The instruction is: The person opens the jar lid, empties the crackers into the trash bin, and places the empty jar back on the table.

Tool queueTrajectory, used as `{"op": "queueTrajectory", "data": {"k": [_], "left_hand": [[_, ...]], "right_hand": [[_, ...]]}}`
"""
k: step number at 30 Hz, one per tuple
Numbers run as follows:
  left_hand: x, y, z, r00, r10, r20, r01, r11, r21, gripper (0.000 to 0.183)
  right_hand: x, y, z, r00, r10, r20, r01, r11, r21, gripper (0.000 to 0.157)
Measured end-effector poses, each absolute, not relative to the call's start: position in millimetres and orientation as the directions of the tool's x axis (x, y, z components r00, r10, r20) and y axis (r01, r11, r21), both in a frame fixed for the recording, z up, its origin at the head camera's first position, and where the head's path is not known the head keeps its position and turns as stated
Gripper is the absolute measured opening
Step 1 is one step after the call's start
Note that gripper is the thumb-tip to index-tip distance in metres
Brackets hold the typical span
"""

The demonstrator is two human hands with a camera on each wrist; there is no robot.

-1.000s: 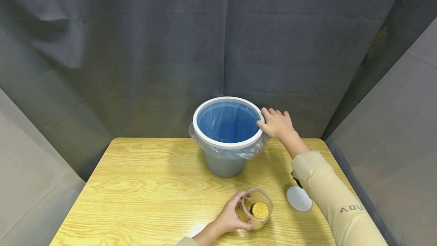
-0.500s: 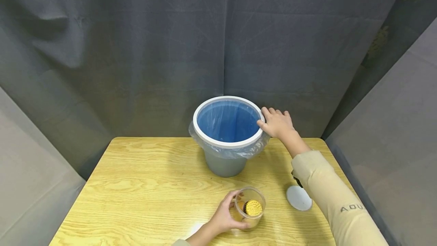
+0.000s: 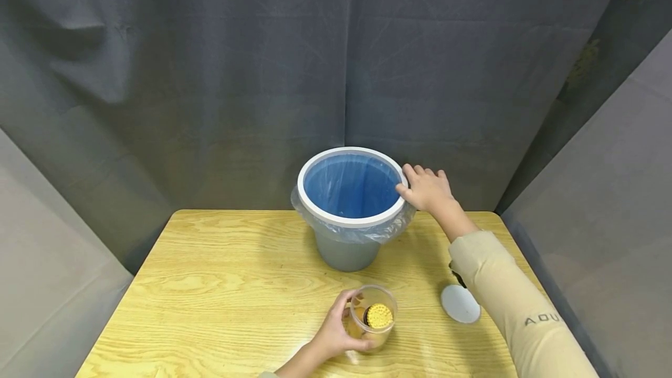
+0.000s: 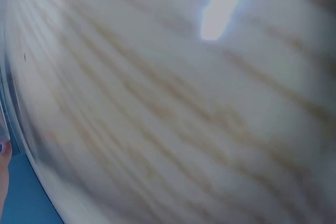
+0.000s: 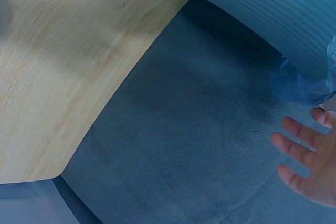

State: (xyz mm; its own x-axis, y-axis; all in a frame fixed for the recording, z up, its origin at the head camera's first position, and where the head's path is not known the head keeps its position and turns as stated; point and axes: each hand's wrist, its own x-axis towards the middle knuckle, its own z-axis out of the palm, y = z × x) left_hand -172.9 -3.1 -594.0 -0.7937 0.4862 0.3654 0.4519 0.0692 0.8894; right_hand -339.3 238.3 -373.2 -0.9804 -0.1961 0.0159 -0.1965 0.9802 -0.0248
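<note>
In the head view my left hand [image 3: 336, 331] grips a clear round plastic container [image 3: 387, 336] near the table front, thumb on the near side and fingers round the far side. Inside it is a yellow, knobbly-topped round piece [image 3: 379, 315] with a dark edge; its kind is not clear. My right hand [image 3: 427, 191] touches the right side of the white rim of a grey bin [image 3: 346, 254], thumb and index finger on it. The right wrist view shows the other fingers [image 5: 294, 148] loosely spread beside the bin.
A clear liner [image 3: 362, 232] hangs over the bin's outside. A white round lid [image 3: 460, 303] lies on the wooden table [image 3: 210, 290] under my right forearm. Grey curtains [image 3: 236, 104] stand behind and at both sides.
My left hand has moved a short way left across the front of the table with the plastic container in it. The right hand, bin and lid look unchanged.
</note>
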Motion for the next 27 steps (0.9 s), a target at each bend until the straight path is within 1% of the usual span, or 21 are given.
{"op": "queueTrajectory", "data": {"k": [3,9,19,27], "left_hand": [[-172.5,-6.9,-592.3,-0.801,0.484,0.354,0.434,0.060,0.899,0.086],[-173.6,-15.8,-591.3,-0.804,0.463,0.373,0.456,0.077,0.887,0.086],[-171.9,-29.4,-584.7,-0.842,0.411,0.350,0.425,0.106,0.899,0.087],[-171.7,-41.2,-581.5,-0.860,0.368,0.353,0.404,0.069,0.912,0.086]], "right_hand": [[-339.1,238.3,-373.6,-0.980,-0.198,0.014,-0.198,0.980,-0.026,0.059],[-338.3,239.1,-373.8,-0.980,-0.198,0.020,-0.198,0.980,-0.026,0.059],[-339.5,239.1,-375.2,-0.980,-0.197,0.020,-0.198,0.980,-0.033,0.059],[-339.5,239.6,-375.4,-0.980,-0.200,0.023,-0.201,0.979,-0.032,0.059]]}}
